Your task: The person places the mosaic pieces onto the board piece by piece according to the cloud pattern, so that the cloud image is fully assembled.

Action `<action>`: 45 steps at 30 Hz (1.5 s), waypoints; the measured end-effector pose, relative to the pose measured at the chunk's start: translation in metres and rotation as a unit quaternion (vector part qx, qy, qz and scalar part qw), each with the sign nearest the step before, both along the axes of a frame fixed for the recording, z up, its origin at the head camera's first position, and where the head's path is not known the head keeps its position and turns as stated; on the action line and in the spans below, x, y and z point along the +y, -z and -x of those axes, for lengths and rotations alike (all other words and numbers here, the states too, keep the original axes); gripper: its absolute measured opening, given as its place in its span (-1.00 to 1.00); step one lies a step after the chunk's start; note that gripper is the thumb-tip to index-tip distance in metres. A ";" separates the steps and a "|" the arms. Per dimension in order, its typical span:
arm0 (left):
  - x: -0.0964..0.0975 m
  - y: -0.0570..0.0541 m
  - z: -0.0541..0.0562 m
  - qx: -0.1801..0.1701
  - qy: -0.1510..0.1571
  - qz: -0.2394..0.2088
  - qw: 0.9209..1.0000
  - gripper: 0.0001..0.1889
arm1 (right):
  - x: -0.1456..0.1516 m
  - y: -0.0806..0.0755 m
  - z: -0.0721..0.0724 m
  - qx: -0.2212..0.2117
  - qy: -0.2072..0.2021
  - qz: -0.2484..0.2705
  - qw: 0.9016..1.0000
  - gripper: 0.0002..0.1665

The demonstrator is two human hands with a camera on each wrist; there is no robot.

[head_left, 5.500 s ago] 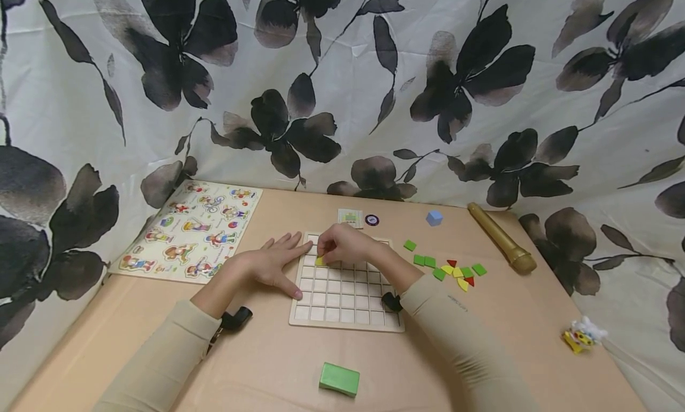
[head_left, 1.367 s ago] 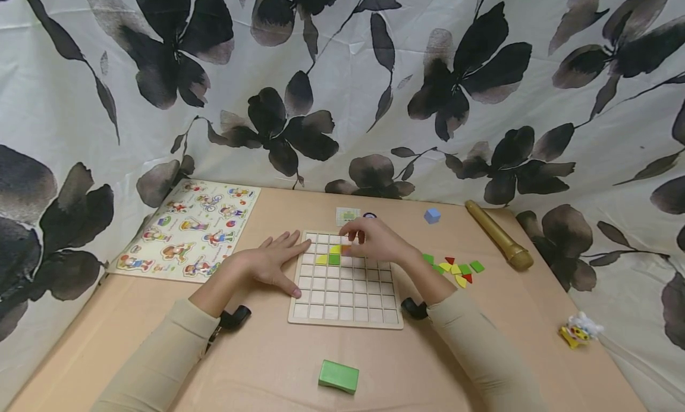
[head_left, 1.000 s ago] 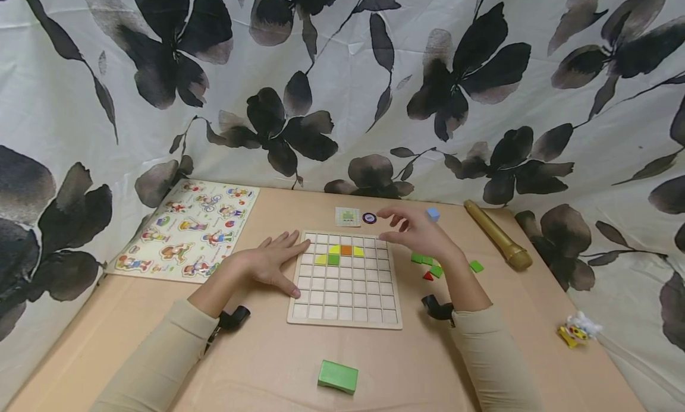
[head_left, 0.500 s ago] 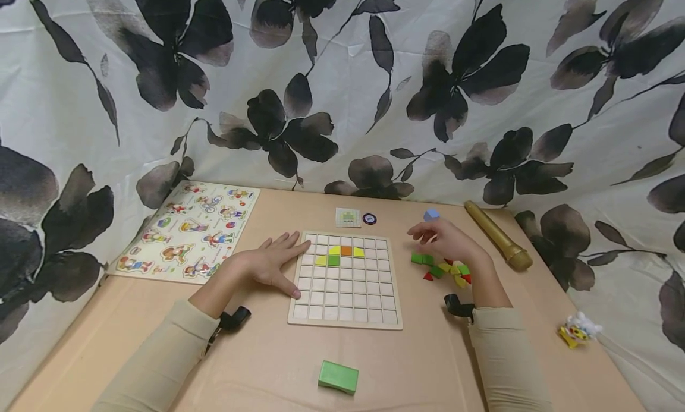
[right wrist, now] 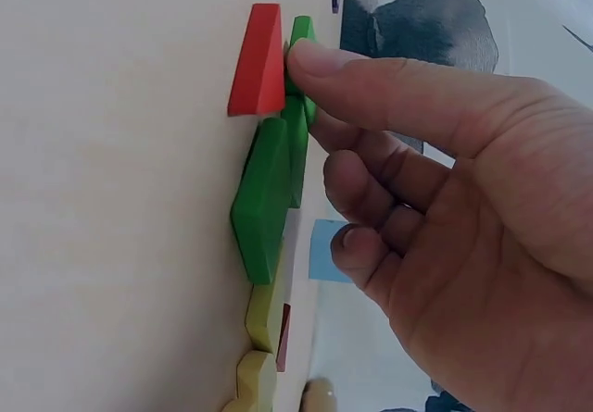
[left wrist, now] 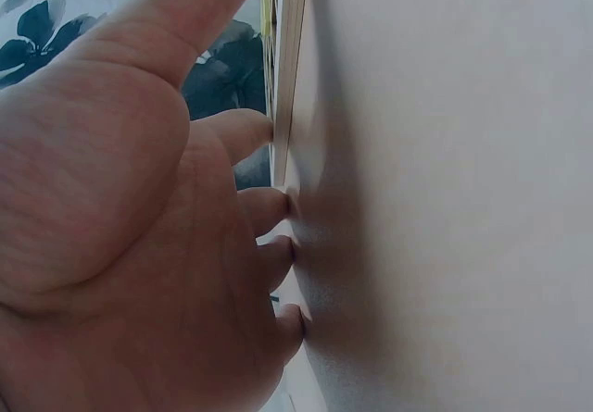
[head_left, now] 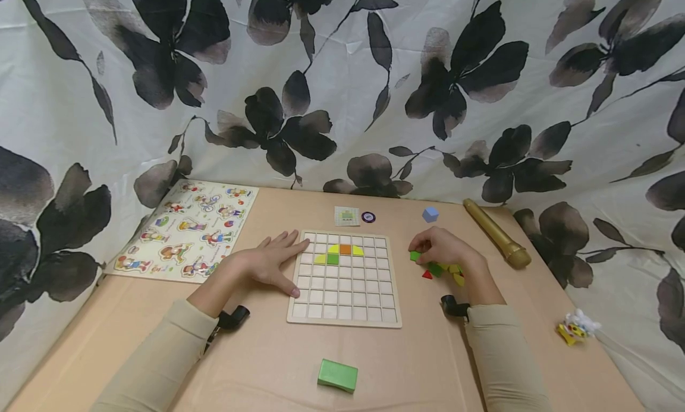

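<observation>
A white grid board point(head_left: 345, 317) lies on the table. Set in its upper cells are yellow pieces point(head_left: 358, 251), an orange square tile point(head_left: 346, 249) and a green square tile point(head_left: 333, 259). My left hand point(head_left: 267, 263) rests with fingers spread along the board's left edge, thumb and index finger touching it; the left wrist view shows its palm. Right of the board, my right hand point(head_left: 446, 249) pinches a green tile point(right wrist: 303, 29) between thumb and index finger, the index tip partly hidden. Below it lie a red triangular tile point(right wrist: 259, 65), another green tile point(right wrist: 264, 204) and yellow pieces point(right wrist: 267, 312).
Behind the board are a small pattern card point(head_left: 346, 216), a dark round disc point(head_left: 368, 217) and a blue block point(head_left: 430, 214). A gold microphone-shaped object point(head_left: 497, 233) lies at right, near a small toy point(head_left: 578, 327). A picture sheet point(head_left: 187, 230) lies left, a green block point(head_left: 338, 376) in front.
Orange, green and further yellow pieces have appeared on the board. My right hand has moved from the board rightward, then down onto the loose tiles. The left hand has stayed put.
</observation>
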State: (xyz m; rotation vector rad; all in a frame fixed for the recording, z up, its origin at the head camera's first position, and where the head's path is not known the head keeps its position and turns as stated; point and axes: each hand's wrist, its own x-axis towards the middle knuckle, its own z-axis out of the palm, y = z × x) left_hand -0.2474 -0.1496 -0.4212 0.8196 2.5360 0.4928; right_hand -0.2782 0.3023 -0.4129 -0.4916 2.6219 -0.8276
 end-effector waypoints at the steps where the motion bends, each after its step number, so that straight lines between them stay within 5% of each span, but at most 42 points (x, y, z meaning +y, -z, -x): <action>1: 0.000 0.000 0.000 0.000 0.000 0.000 1.000 0.29 | 0.000 0.000 0.000 0.000 0.001 0.001 1.000 -0.76; 12: -0.001 0.001 0.000 -0.007 0.003 -0.009 1.000 0.30 | -0.008 0.001 0.001 0.048 0.000 0.012 0.999 -0.86; 19: -0.006 0.021 0.009 0.011 0.007 -0.032 0.999 0.35 | -0.014 -0.003 0.000 0.070 0.019 0.092 0.993 -0.94; 26: 0.000 0.003 0.002 -0.002 0.002 -0.002 1.000 0.30 | -0.035 -0.007 -0.001 0.080 0.008 0.186 0.979 -0.78; 39: -0.001 0.000 -0.001 0.000 0.001 0.005 1.000 0.28 | -0.083 -0.010 -0.006 0.096 -0.030 0.139 0.985 -0.75; 45: 0.000 -0.002 -0.002 -0.003 -0.002 0.004 1.000 0.28 | -0.107 -0.008 -0.004 0.092 -0.084 0.116 0.985 -0.75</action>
